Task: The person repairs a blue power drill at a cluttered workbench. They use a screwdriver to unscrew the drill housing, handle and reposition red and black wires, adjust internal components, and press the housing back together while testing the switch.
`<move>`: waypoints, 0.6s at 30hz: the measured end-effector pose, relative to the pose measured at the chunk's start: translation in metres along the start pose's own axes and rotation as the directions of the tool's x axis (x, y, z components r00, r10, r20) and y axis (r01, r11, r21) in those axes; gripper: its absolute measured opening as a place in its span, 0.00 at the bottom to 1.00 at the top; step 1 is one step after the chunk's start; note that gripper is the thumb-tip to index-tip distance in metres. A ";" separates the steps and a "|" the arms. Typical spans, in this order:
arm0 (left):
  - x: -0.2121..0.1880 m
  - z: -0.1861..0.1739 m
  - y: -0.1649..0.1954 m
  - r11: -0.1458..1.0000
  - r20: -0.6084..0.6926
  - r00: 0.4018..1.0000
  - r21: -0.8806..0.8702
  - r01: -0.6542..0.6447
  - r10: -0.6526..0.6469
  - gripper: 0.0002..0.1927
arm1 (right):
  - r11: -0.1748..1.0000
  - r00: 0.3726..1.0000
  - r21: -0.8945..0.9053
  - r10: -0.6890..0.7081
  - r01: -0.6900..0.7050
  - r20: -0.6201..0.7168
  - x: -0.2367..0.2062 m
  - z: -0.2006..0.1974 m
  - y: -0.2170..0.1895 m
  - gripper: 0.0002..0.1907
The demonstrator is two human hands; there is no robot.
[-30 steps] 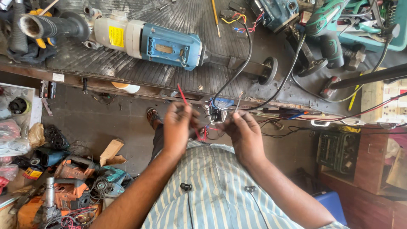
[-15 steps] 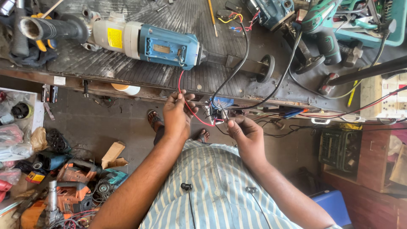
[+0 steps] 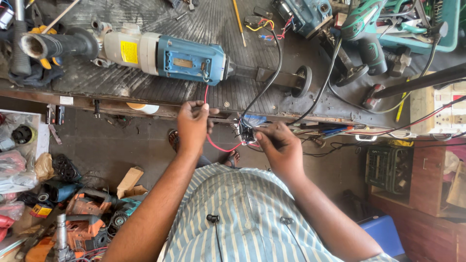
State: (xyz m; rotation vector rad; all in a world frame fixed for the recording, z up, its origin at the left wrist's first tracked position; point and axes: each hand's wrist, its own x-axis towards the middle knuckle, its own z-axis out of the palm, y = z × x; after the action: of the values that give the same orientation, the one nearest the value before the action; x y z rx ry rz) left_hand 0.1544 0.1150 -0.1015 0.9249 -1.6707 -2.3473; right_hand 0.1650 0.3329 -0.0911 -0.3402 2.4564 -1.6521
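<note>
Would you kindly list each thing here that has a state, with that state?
left hand: pinching the red wire
red wire: slack, looping between both hands
right hand: holding the small switch part
small switch part: off the bench, wires attached
blue and white drill: lying on its side

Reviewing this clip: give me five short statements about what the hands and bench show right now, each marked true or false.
1. The left hand pinches a red wire. True.
2. The right hand holds a hammer. False: it holds a small electrical part with wires attached.
3. A big blue and white power tool lies on the workbench above the left hand. True.
4. The red wire runs up toward the blue end of that power tool. True.
5. The floor at the left holds only folded cloth. False: a pile of power tools, some orange, lies there, along with scraps of cardboard.
</note>
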 end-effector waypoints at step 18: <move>0.043 -0.074 0.022 0.108 0.462 0.613 0.736 -0.668 0.641 0.13 | 0.999 0.981 0.001 0.036 -0.036 -0.190 0.064 0.079 -0.045 0.06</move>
State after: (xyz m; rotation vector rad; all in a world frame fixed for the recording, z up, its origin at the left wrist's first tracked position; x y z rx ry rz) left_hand 0.1538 0.0279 -0.1151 0.0096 -2.5802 -0.7682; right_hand 0.1288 0.2286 -0.0795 -0.1431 2.5825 -1.7412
